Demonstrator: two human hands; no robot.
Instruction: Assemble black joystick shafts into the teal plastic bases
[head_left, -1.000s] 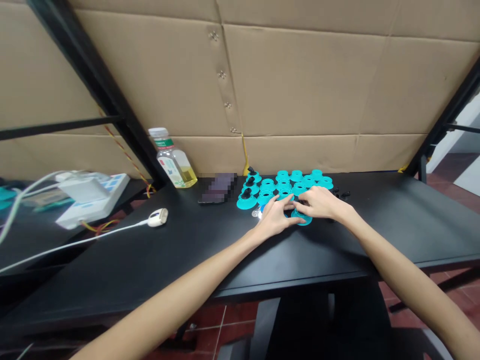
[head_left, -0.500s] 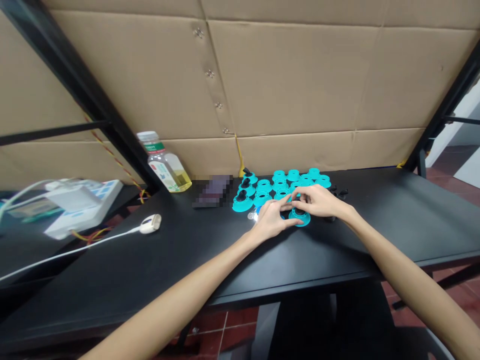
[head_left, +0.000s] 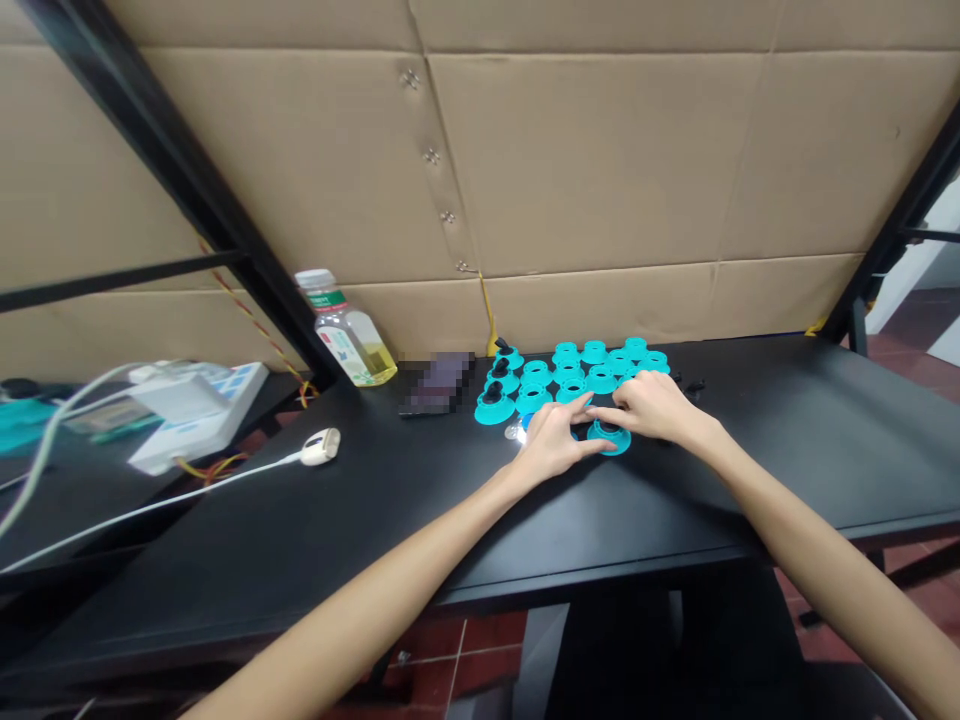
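My left hand [head_left: 551, 442] has its thumb and fingers around a turquoise round flanged piece [head_left: 619, 446] on the black table. My right hand [head_left: 658, 408] is bent over the same piece from the right, its fingers curled at a black part in the middle, which is mostly hidden. Behind my hands stand rows of similar turquoise pieces [head_left: 535, 376]. Those in the left column have black knobbed parts [head_left: 493, 393] set in them. Several loose small black parts [head_left: 696, 386] lie just right of my right hand.
A bottle of yellow liquid [head_left: 356, 345] and a blurred-out dark flat object [head_left: 439, 385] stand to the left. Nearer is a white cable with a plug-like end [head_left: 320, 446]. A white device [head_left: 199, 415] sits at far left. Cardboard [head_left: 600, 160] walls off the back.
My right hand's fingers have curled in more and pressed lower over the turquoise piece. My left hand keeps its hold. The whole view has shifted slightly.
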